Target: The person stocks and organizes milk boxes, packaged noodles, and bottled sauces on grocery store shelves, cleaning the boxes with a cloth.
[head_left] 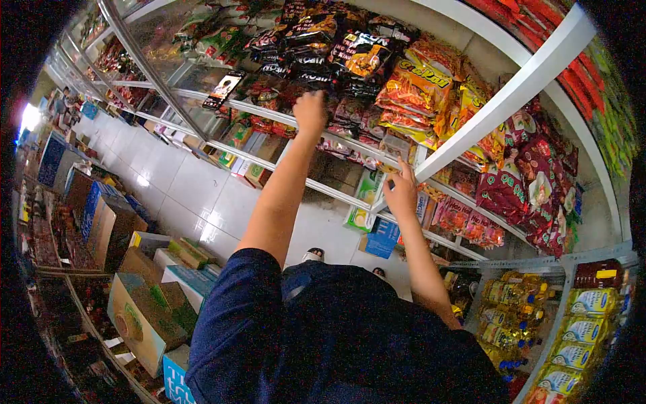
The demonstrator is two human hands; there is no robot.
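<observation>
My left hand [311, 113] reaches over the shelf's front rail, just below the black snack packets [313, 71]. Its fingers point away from me and are partly smeared, so their grip is hidden. My right hand [402, 190] is at the front rail [363, 149] near a white upright post, the index finger stretched out and the thumb apart; I see nothing held in it. Orange and yellow snack bags [417, 91] are piled beyond the right hand. Dark red packets [346, 114] lie in the row below the black ones.
A phone [224, 89] rests at the shelf edge on the left. The white diagonal post [505, 94] crosses in front of the right side. Maroon bags [521, 178] hang past it. Oil bottles [511, 310] stand low right. Cardboard boxes [145, 316] stand on the left behind me.
</observation>
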